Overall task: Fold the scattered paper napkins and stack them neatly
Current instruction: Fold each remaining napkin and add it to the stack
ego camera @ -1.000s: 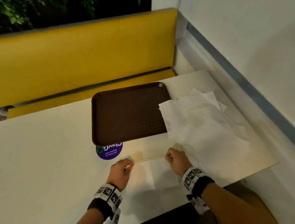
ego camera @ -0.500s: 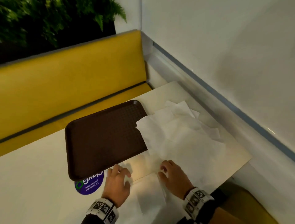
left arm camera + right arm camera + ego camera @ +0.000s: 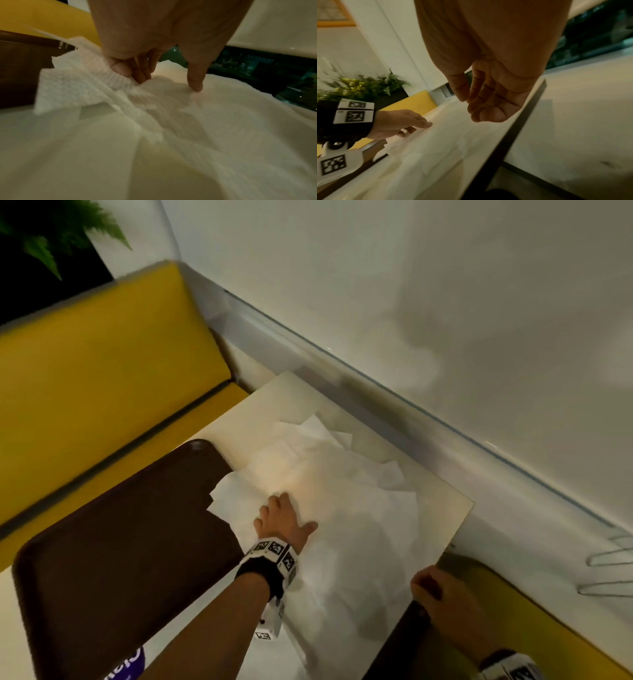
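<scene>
Most of the job looks undone — the paper napkins (image 3: 342, 501) lie in a loose, unfolded heap on the table (image 3: 442, 515) beside the brown tray (image 3: 120, 542) — left hand (image 3: 284, 522) pressing fingertips and thumb, apart, on the top sheet, right hand (image 3: 442, 594) loosely curled and empty.

likely fast-food or café dining booth — yellow padded bench (image 3: 102, 364) against wall; pale laminate table (image 3: 274, 405); brown serving tray (image 3: 120, 559); loose paper napkins (image 3: 342, 501); purple sticker (image 3: 128, 664) on tabletop; fern (image 3: 44, 248) behind seat
</scene>
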`<state>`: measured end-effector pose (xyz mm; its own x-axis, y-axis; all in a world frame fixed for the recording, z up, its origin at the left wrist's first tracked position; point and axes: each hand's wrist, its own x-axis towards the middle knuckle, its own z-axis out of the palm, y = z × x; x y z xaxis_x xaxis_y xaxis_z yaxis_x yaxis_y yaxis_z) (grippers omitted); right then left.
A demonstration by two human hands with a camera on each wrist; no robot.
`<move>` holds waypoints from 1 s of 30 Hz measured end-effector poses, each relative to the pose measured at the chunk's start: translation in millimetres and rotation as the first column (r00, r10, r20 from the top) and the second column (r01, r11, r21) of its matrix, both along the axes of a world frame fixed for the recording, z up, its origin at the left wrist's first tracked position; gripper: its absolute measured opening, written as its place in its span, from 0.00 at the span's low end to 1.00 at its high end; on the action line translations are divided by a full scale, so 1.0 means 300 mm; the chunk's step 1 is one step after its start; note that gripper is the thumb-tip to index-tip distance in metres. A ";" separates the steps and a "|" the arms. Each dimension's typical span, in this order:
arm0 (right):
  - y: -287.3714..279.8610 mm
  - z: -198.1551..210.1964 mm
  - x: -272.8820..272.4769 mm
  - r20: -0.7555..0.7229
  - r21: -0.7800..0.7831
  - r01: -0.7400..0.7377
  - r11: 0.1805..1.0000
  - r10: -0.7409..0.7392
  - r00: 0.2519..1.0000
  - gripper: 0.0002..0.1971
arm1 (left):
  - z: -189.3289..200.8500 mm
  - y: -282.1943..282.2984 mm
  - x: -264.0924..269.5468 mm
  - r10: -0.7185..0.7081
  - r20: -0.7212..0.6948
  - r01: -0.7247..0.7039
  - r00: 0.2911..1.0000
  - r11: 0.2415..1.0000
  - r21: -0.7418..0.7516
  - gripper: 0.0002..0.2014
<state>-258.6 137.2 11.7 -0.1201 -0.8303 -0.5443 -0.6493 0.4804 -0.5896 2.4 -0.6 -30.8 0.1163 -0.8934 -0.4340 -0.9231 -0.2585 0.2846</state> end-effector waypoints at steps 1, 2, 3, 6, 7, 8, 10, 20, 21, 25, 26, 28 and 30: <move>0.012 -0.014 -0.007 0.005 0.025 0.014 1.000 -0.014 1.000 0.03 | -0.010 -0.003 -0.008 0.012 0.016 -0.012 1.000 1.000 -0.017 0.45; 0.020 -0.025 -0.011 0.007 0.042 0.021 0.999 -0.022 1.000 0.03 | -0.016 -0.004 -0.015 0.018 0.030 -0.017 0.999 0.999 -0.032 0.45; 0.024 -0.034 -0.014 0.006 0.053 0.018 0.998 -0.019 1.000 0.02 | -0.022 -0.006 -0.021 0.021 0.042 -0.019 0.999 0.999 -0.040 0.45; 0.021 -0.044 -0.005 0.020 0.063 0.008 0.998 -0.009 1.000 0.01 | -0.018 -0.005 -0.038 0.066 0.008 -0.066 0.998 0.997 -0.037 0.44; 0.015 -0.045 0.002 0.029 0.059 0.005 0.998 -0.007 1.000 0.02 | -0.014 -0.004 -0.042 0.086 -0.015 -0.087 0.996 0.995 -0.041 0.43; 0.008 -0.045 0.009 0.038 0.052 0.004 0.999 -0.006 0.999 0.02 | -0.014 -0.003 -0.045 0.100 -0.035 -0.102 0.994 0.994 -0.045 0.42; -0.011 -0.041 0.026 0.052 0.035 -0.005 0.999 0.003 0.999 0.03 | -0.003 -0.001 -0.051 0.136 -0.087 -0.142 0.987 0.988 -0.066 0.37; -0.182 -0.036 0.118 0.219 -0.010 0.107 0.994 -0.102 0.970 0.10 | 0.249 0.037 0.057 0.108 -0.723 -0.244 0.683 0.966 -0.086 0.11; -0.211 -0.023 0.139 0.281 -0.009 0.151 0.988 -0.143 0.949 0.15 | 0.295 0.051 0.077 0.085 -0.770 -0.248 0.633 0.964 -0.098 0.10; -0.297 0.086 0.259 0.642 0.060 0.210 0.976 -0.199 0.741 0.27 | 0.452 0.119 0.189 0.067 -0.888 -0.339 0.454 0.935 -0.103 0.16; -0.304 0.115 0.296 0.731 0.100 0.193 0.976 -0.204 0.651 0.27 | 0.475 0.139 0.223 0.077 -0.899 -0.362 0.431 0.927 -0.094 0.16; -0.304 0.164 0.368 0.854 0.164 0.146 0.976 -0.214 0.474 0.23 | 0.499 0.181 0.296 0.107 -0.892 -0.407 0.440 0.909 -0.092 0.16; -0.286 0.197 0.429 0.875 0.162 0.136 0.977 -0.206 0.437 0.16 | 0.501 0.224 0.369 0.142 -0.854 -0.443 0.500 0.889 -0.112 0.15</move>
